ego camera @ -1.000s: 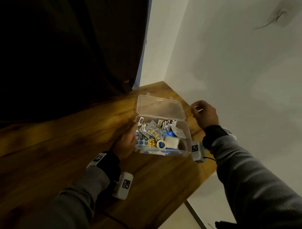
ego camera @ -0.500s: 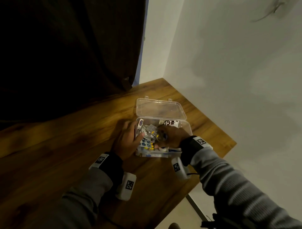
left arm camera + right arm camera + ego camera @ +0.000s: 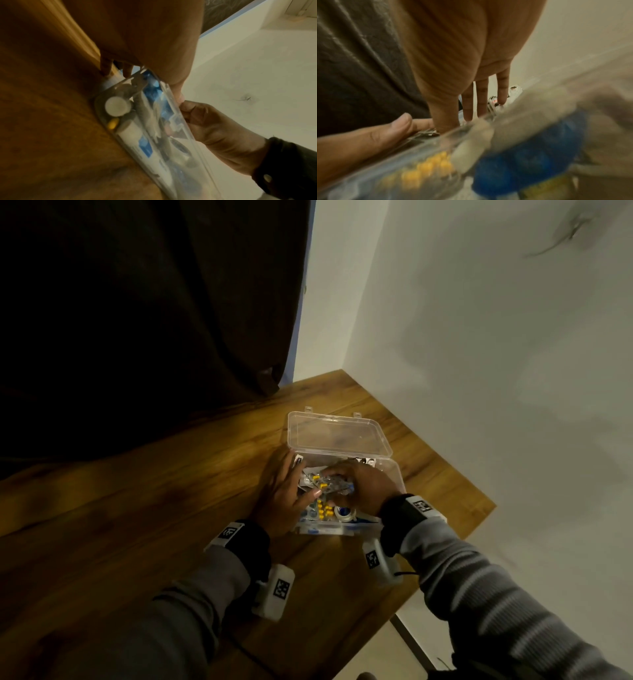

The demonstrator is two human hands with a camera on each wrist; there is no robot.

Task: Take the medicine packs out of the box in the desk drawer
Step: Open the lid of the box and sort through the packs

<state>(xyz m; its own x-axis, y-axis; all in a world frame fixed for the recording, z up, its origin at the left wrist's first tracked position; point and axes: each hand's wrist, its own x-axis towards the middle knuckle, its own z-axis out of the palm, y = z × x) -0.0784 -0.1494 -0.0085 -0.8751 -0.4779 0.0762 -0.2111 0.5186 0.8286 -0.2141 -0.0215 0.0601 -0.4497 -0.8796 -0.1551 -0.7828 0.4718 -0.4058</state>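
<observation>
Removal step in hand: your right hand is on the top blister pack inside the open box.

Nearest you, the clear box [image 3: 342,530] sits on the wooden surface [image 3: 137,525], no longer in a drawer, its lid [image 3: 337,434] laid back on the far side. Your left hand [image 3: 281,501] lies against the box's left wall, fingers straight and together, thumb over the rim, steadying it. Your right hand [image 3: 363,486] reaches in from the right, fingers curled onto the medicine packs [image 3: 334,486] heaped at the top; whether they have clamped one is not clear. Further packs with yellow pills [image 3: 323,510] lie beneath. Judged next: close on one pack, lift clear of the rim, keep the box braced.
</observation>
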